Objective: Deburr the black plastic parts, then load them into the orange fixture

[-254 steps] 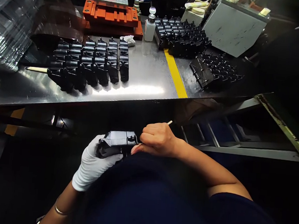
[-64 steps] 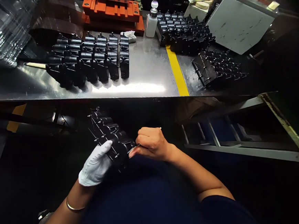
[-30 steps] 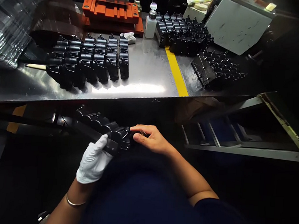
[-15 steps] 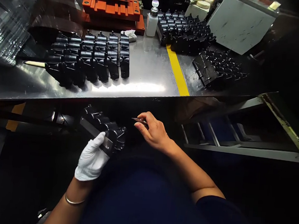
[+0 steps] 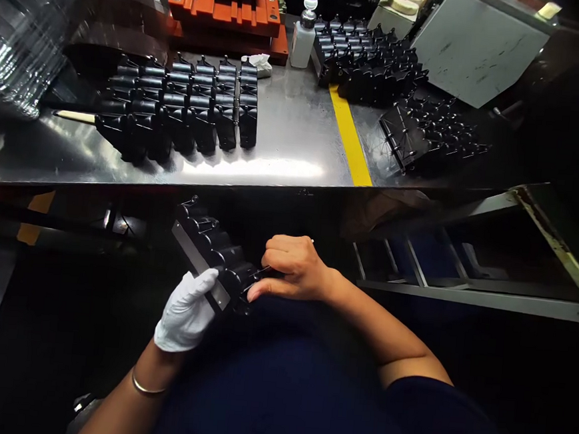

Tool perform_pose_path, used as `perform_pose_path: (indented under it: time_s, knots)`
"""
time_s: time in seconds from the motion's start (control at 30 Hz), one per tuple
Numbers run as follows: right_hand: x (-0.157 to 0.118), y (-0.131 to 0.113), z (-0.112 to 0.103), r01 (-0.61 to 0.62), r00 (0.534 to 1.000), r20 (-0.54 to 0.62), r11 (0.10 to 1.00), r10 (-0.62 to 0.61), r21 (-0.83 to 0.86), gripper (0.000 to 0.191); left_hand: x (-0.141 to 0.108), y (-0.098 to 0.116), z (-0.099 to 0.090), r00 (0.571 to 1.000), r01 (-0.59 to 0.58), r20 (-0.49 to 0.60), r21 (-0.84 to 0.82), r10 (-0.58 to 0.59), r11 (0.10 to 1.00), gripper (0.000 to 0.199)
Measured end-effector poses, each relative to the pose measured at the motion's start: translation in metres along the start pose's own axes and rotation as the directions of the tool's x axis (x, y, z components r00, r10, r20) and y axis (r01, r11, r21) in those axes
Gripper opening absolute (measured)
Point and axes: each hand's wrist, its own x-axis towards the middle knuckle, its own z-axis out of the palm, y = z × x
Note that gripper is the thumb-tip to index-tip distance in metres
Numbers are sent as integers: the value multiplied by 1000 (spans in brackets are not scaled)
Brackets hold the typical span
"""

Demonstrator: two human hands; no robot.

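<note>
Surface: steel desk, yellow stripe, rows of black parts.
Room: orange fixture, bottle.
Left hand: gloved, gripping black strip.
Right hand: bare, pinching thin tool.

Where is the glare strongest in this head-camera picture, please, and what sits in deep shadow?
In the head view, a white glare band crosses the polished steel workbench, below rows of black moulded parts; the black moulded part in the white-gloved left hand sits in deep shadow.

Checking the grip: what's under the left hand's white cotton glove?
A black moulded strip edged by a flat metal bar; the stretch beneath the glove is covered, so it cannot be seen.
</note>
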Motion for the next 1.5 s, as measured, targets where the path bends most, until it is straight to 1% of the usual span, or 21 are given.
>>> perform_pose_path:
  time_s: [0.1,0.17,0.23,0.3,0.37,0.43,0.5,0.6,0.73,0.83,0.9,0.97,1.13,1.23,1.27,1.33,1.37,1.4,1.43,1.47,1.5]
  knots:
    - [-1,1,3,7,999,-35,995,-10,-95,58,1,-1,-2,994,98,-38,-125,-103,987,34]
    - [-1,1,4,-32,998,-64,989,23,-144,58,1,-1,-1,983,180,3,-209,-183,961,44]
    - [-1,0,5,-72,995,-78,983,59,-168,57,0,-2,4,972,233,48,-267,-228,935,51]
    - [-1,-1,4,-80,995,-64,984,71,-157,56,-2,-3,10,963,266,39,-294,-267,918,55]
    - [0,1,1,-72,997,-31,993,70,-94,54,-4,-3,17,951,287,-20,-320,-309,903,57]
    - [1,3,-4,-73,997,-7,997,73,-19,49,-6,-1,20,937,292,-77,-361,-340,886,57]
    - [3,5,-9,-75,997,0,997,75,0,43,-6,2,22,930,271,-126,-396,-344,877,55]
    - [6,8,-16,-56,998,25,995,58,-86,39,-7,6,23,920,241,-197,-396,-338,886,52]
    - [12,13,-21,8,997,83,985,6,-172,40,-8,7,29,900,233,-284,-328,-331,915,44]
    - [16,19,-26,76,986,158,986,-52,-149,43,-10,6,31,886,254,-314,-288,-342,923,39]
    - [19,23,-29,114,969,231,990,-92,-85,44,-10,3,29,880,270,-313,-291,-358,918,37]
    - [21,26,-33,116,949,294,993,-110,-4,43,-9,1,26,888,280,-293,-267,-355,922,35]
    - [19,29,-40,-7,901,428,984,-70,176,43,-10,-2,20,908,306,-239,-183,-344,934,33]
    - [15,32,-42,-148,854,518,939,-36,309,42,-12,-4,24,905,337,-215,-170,-368,926,35]
    - [14,33,-42,-218,822,568,903,-34,370,42,-12,-5,25,900,358,-195,-175,-389,917,37]
    - [11,36,-42,-378,721,688,784,-85,493,43,-11,-4,26,901,379,-136,-216,-412,900,38]
    - [9,37,-42,-450,671,731,714,-126,537,45,-9,-3,26,908,369,-109,-246,-404,896,39]
    - [7,37,-40,-506,645,749,651,-151,566,46,-8,-1,26,920,345,-92,-275,-382,898,40]
    - [6,36,-38,-542,650,747,604,-138,584,48,-5,1,24,935,303,-89,-303,-343,904,41]
    - [4,35,-35,-563,686,724,578,-74,591,50,-4,4,22,950,252,-98,-328,-298,910,44]
    - [2,33,-31,-574,736,676,565,39,593,52,-2,7,20,962,199,-109,-349,-251,916,47]
